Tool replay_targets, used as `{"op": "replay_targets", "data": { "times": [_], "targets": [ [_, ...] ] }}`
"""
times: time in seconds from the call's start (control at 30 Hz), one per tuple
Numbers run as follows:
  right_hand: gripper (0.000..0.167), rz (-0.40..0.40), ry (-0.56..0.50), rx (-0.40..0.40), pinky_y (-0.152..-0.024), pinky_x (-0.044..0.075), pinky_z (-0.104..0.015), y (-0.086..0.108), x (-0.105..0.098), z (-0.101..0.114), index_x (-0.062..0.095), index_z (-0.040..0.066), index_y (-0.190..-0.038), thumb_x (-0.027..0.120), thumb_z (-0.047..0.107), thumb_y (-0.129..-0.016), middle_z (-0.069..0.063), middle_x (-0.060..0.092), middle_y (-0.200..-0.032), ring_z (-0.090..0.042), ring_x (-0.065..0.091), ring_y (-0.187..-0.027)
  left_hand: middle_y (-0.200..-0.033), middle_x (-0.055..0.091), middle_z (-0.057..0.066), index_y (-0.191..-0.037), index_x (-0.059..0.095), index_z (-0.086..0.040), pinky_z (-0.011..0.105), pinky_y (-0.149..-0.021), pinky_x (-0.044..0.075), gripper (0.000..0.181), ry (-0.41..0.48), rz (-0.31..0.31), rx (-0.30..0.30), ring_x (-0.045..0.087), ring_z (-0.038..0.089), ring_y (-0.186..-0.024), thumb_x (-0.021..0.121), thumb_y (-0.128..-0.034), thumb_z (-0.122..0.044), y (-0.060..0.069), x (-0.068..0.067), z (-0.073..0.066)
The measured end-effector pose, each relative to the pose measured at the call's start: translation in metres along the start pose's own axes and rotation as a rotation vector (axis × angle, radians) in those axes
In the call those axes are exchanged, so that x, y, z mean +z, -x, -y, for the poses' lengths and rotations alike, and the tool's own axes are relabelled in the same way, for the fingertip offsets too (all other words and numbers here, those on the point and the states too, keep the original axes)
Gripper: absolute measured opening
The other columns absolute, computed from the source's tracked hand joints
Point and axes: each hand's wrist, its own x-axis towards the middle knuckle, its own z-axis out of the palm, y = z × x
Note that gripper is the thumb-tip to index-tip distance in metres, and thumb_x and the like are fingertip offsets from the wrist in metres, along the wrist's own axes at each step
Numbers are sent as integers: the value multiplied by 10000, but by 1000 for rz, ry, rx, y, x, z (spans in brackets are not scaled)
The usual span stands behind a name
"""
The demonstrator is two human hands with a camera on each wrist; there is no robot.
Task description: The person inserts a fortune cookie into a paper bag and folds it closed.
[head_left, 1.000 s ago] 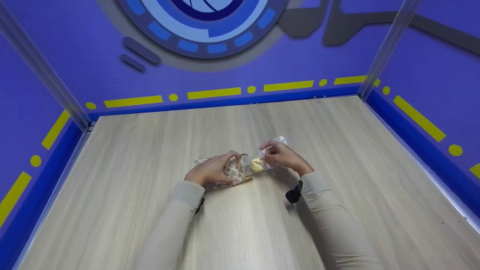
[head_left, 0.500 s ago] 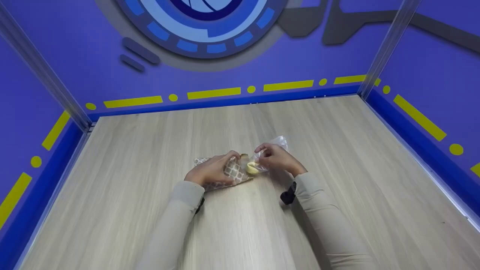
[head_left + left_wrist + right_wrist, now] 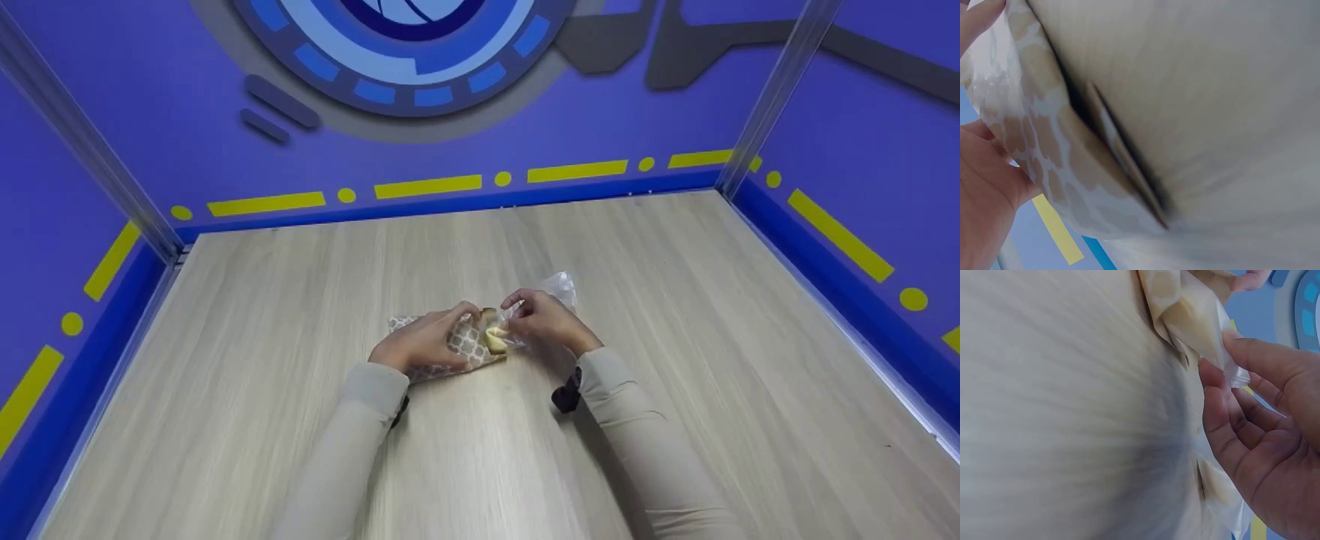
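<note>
A paper bag [image 3: 466,341] with a tan-and-white lattice print lies flat on the table. My left hand [image 3: 420,343] grips it from above, thumb on the near side and fingers on the far side. The bag's mouth faces right and gapes a little. My right hand [image 3: 551,322] pinches the crimped end of a clear wrapper [image 3: 1227,363] between thumb and fingers. Inside that wrapper is a pale yellow folded piece [image 3: 495,340], like a fortune cookie, partly in the bag's mouth. The left wrist view shows the bag's printed side [image 3: 1050,140] and the left palm [image 3: 985,191].
Another clear packet [image 3: 562,289] lies just beyond the right hand; the right wrist view shows this second packet [image 3: 1224,500] below the fingers. The wood-grain table [image 3: 300,300] is enclosed by blue-purple panels [image 3: 450,161] at the back and sides.
My right hand has moved left, carrying the wrapped yellow piece from right of the bag into its mouth. The left hand and bag have stayed put. The other clear packet has come into clearer view.
</note>
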Motion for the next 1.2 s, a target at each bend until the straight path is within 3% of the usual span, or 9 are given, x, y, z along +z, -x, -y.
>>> {"op": "replay_targets", "data": {
  "times": [0.47,0.97,1.2],
  "targets": [
    [265,0,-6,-10,-566,449,-219,-2,12,2,624,35,-1104,659,49,-841,-22,611,-765,-92,558,-639,-1134,611,46,-1269,407,-321,347,-793,458,650,9,3,2,544,177,-902,806,-756,-299,0,2,1],
    [285,-9,-55,-25,-567,430,-210,-4,23,3,622,20,-1120,655,35,-837,-15,597,-772,-79,533,-642,-1273,596,59,-1277,417,-343,426,-945,461,685,26,-6,-3,577,211,-1110,829,-730,-319,0,1,1],
    [327,-77,-46,-13,-563,432,-203,-5,25,2,569,-3,-1107,690,49,-807,-17,599,-773,-81,536,-645,-1242,606,67,-1271,414,-339,412,-919,465,672,25,-1,-4,579,193,-1036,822,-738,-297,-1,1,0]
  ]
}}
